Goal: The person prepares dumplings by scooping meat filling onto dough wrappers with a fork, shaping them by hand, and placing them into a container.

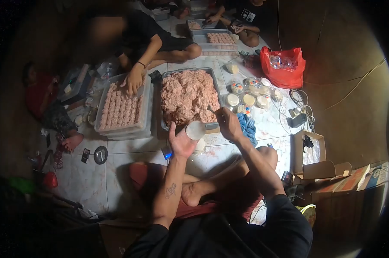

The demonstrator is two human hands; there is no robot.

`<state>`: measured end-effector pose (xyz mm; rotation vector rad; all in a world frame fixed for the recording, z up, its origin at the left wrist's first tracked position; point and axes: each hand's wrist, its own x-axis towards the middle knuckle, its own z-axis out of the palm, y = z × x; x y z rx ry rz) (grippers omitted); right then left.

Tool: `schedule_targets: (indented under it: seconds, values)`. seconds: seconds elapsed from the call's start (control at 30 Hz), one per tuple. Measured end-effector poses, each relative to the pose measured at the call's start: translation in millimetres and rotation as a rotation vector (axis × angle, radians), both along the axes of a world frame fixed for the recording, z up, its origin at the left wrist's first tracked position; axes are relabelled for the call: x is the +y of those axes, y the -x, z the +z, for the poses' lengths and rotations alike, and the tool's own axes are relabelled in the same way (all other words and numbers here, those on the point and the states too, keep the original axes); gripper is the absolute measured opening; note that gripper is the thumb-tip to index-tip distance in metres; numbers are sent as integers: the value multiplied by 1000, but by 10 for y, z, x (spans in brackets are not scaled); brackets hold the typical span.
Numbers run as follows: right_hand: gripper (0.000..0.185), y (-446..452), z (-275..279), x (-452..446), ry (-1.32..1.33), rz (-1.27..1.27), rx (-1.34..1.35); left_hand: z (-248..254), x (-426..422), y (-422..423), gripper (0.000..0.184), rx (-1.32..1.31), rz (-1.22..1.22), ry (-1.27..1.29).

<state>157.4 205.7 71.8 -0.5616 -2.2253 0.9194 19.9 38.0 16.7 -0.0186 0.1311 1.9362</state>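
Observation:
My left hand [182, 145] is palm up, and a thin, pale round dumpling wrapper [195, 130] lies across its fingers. In my right hand [229, 124] is a small dark utensil [212, 110], its tip at the right side of the ground meat; its exact shape is hard to make out. The pink ground meat [185, 92] is heaped in a grey tray [217, 81] in front of me. A few more pale wrappers [200, 146] lie on the floor just under my left hand.
Left of the meat, a co-worker's hand [135, 81] reaches over a clear container [97, 122] with rows of filled dumplings [121, 107]. Packs of wrappers [249, 99], a blue cloth [247, 129], a red bag [285, 71] and a cardboard box [323, 170] stand right. Others sit further back.

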Motion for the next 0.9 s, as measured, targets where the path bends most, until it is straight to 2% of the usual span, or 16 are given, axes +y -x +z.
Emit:
schedule_targets:
  seconds: [0.03, 0.07, 0.13, 0.17, 0.27, 0.33, 0.4, 0.53, 0.6, 0.67, 0.7, 0.73, 0.8, 0.83, 0.87, 0.9]
  values:
    - [8, -20, -24, -78, -123, -29, 39, 97, 91, -7, 92, -2, 55, 38]
    - [8, -39, -62, -175, -114, -28, 41, 186, 149, -5, 92, 1, 56, 46]
    - [13, -54, -137, -335, -452, -163, 28, 405, 254, -17, 91, -40, 69, -131]
    - [18, -46, -207, -367, -551, -123, 49, 520, 290, -68, 89, 23, 124, -112]
    - [23, -36, -293, -497, -429, -42, 203, 658, 248, -188, 89, 60, 205, -102]
    - [24, -52, -317, -543, -428, 17, 134, 417, 174, -100, 90, 141, 310, 7]
    - [25, -115, -401, -652, -426, 75, 57, 103, 71, 2, 92, -129, 131, -135]
    - [24, -237, -438, -674, -531, 228, -80, 102, -214, 32, 90, -274, 220, 90]
    - [27, -315, -314, -651, -552, 299, -348, -123, -340, 163, 85, -274, 245, 30]
    - [28, -262, -228, -522, -613, 265, -300, -146, -398, 296, 75, -264, 354, 302]
    - [27, -176, -147, -427, -688, 235, -262, -255, -447, 375, 62, -133, 338, 399]
    - [27, -42, -1, -347, -762, 206, -221, -370, -461, 381, 62, -146, 345, 388]
    - [23, 355, 316, -252, -775, 182, -304, -583, -541, 336, 49, 165, 191, 323]
    - [21, 607, 412, -209, -813, 172, -266, -627, -521, 238, 46, 46, 129, 413]
    - [19, 860, 469, -171, -847, 162, -228, -639, -556, 103, 47, 79, 106, 449]
    - [16, 1101, 501, -139, -917, 180, -231, -735, -591, 26, 47, -53, 29, 405]
